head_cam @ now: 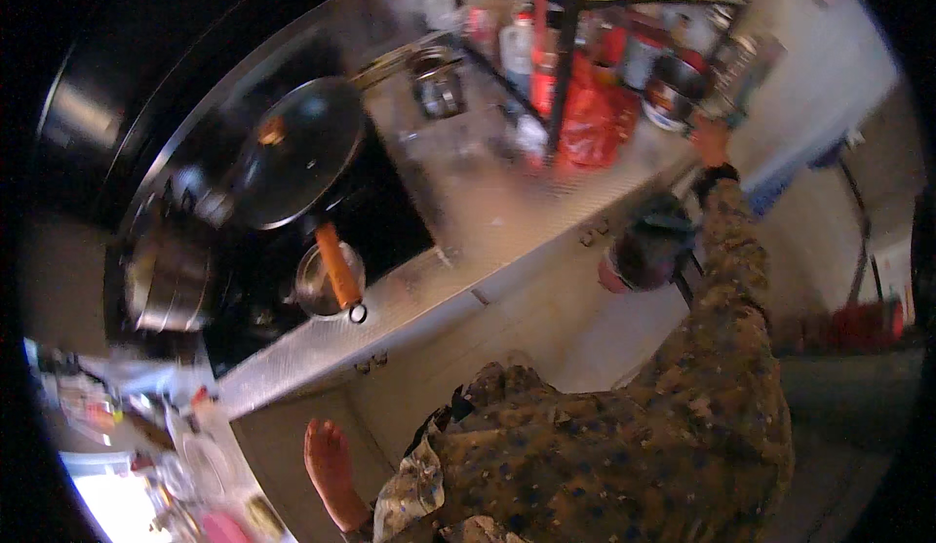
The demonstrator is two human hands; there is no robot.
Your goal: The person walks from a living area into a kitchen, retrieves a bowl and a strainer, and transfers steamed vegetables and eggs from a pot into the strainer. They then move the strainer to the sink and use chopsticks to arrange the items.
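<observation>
My right hand [711, 137] reaches out to the counter's far right end, beside a round container [673, 93] and a patterned packet or box [735, 68]; blur hides whether its fingers grip anything. Down at the lower left, my left hand [327, 451] hangs in front of the cabinet, holding nothing, with its fingers close together. On the black cooktop [398, 228] rests a pan with a glass lid [303, 155] and an orange-brown handle [338, 265]. Under that handle is a small round glass or metal vessel [311, 287]. A metal pot [168, 280] stands at the left.
A dark-framed rack [570, 53] with bottles stands on the counter [482, 228], a red plastic bag [596, 119] by its leg. A glass jar [439, 93] is near the cooktop. Below the counter's right end is a bin or bucket [640, 258]. Dishes [205, 462] lie lower left.
</observation>
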